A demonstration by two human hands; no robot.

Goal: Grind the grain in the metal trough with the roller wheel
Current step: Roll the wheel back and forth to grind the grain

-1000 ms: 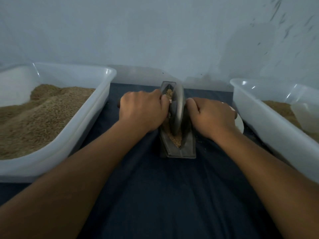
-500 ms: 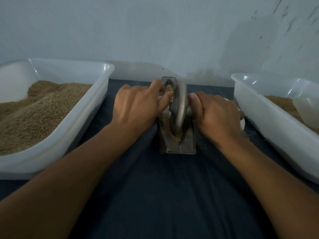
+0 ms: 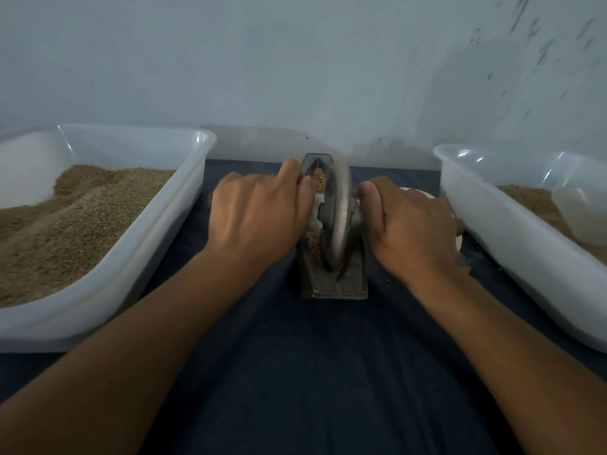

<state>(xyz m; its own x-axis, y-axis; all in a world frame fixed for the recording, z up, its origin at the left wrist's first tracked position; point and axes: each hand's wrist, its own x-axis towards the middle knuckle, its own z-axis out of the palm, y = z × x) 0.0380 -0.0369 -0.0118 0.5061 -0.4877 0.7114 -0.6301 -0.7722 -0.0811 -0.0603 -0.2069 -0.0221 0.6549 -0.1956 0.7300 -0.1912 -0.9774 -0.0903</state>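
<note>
A narrow metal trough [image 3: 331, 287] lies lengthwise on the dark cloth in the middle, with brown grain [image 3: 318, 180] showing at its far end. A grey roller wheel [image 3: 340, 211] stands upright in the trough on a cross axle. My left hand [image 3: 259, 211] grips the axle's left handle, of which a pale stub shows beside the wheel. My right hand [image 3: 410, 221] grips the right handle. The handles themselves are mostly hidden under my fingers.
A white plastic tub [image 3: 138, 231] heaped with brown grain stands at the left. A second white tub [image 3: 512, 238] at the right holds grain and a translucent scoop [image 3: 581, 215]. A small white dish [image 3: 423, 195] peeks out behind my right hand. A pale wall rises close behind.
The wheel has rolled away from me toward the trough's far end, and both hands moved forward with it. The near end of the trough is now uncovered.
</note>
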